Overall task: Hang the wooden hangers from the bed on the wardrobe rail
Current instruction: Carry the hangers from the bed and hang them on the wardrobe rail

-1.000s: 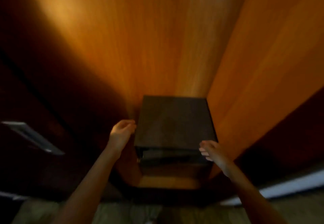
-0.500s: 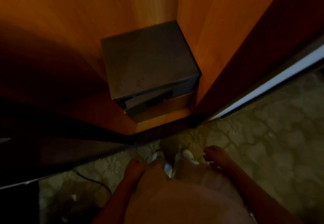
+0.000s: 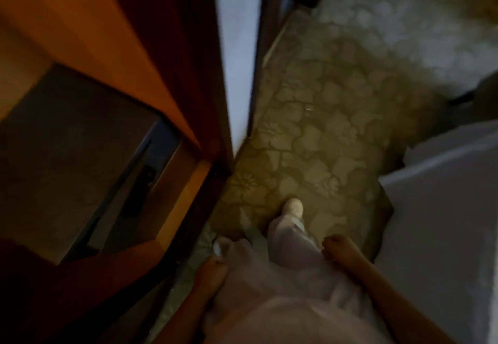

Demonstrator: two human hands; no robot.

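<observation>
Here the left hand [image 3: 213, 269] and right hand [image 3: 336, 249] hang low at the person's sides, both loosely curled and holding nothing, above a patterned floor [image 3: 323, 128]. At the left stands the open wardrobe [image 3: 89, 34] with a dark box [image 3: 67, 139] inside it; its rail is out of view. A white bed [image 3: 444, 209] edge shows at the right, and no wooden hangers can be seen on it.

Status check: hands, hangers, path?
Left hand and right hand empty at sides. No hangers in view. Bed at right; floor ahead clear.
</observation>
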